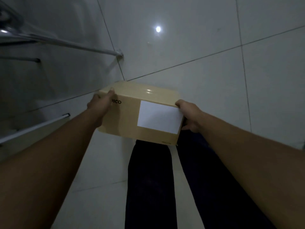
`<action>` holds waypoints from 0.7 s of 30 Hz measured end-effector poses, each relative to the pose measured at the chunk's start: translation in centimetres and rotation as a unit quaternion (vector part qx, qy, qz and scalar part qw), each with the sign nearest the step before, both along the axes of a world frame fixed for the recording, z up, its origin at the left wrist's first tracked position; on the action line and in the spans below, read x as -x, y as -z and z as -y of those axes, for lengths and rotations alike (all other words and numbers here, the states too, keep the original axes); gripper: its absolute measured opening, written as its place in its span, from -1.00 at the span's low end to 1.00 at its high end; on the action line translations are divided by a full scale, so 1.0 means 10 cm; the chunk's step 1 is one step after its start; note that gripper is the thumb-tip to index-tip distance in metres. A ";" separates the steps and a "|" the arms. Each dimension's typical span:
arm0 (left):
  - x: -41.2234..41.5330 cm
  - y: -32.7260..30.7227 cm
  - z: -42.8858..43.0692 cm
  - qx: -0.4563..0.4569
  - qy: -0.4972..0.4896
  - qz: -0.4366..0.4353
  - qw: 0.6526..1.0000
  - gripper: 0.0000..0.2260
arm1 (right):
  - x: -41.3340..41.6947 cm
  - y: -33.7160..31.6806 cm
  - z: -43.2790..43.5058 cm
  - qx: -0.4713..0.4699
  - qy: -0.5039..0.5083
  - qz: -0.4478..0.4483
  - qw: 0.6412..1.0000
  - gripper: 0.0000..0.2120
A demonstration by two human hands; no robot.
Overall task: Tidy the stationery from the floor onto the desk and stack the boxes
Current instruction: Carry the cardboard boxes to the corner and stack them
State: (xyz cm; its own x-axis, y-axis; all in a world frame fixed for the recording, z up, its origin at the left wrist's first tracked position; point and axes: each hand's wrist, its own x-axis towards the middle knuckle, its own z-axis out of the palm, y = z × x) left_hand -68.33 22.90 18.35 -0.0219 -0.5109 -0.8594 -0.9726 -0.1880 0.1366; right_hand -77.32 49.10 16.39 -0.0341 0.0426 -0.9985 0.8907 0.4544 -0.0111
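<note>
Head view, nearest: dark trousers (148, 179) below, both forearms reaching forward
Left hand (100, 104): fingers curled round the left end of the cardboard box (127, 126), thumb on its top edge
Right hand (189, 116): clamped on the right end
Box position: held between both hands, before the legs, white label (159, 117) up
Open room: tiled floor (214, 71) ahead and right
Far left: metal frame legs (74, 44), one foot beyond the box's far corner
</note>
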 end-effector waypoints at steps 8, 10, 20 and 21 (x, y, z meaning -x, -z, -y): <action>-0.25 -1.39 -0.33 0.132 -0.115 -0.030 0.984 -0.31 | 0.16 -1.41 -0.16 0.029 0.040 -0.014 0.999 -0.53; -0.31 -1.83 -0.42 0.149 -0.156 -0.047 0.975 -0.28 | 0.23 -1.84 -0.18 0.042 0.025 -0.023 0.999 -0.54; -0.76 -3.66 -0.93 0.130 -0.298 -0.140 0.935 -0.33 | 0.57 -3.81 -0.04 0.122 -0.173 -0.053 0.976 -0.41; -0.79 -3.76 -0.99 0.137 -0.304 -0.152 0.930 -0.36 | 0.58 -3.93 -0.02 0.142 -0.173 -0.046 0.974 -0.41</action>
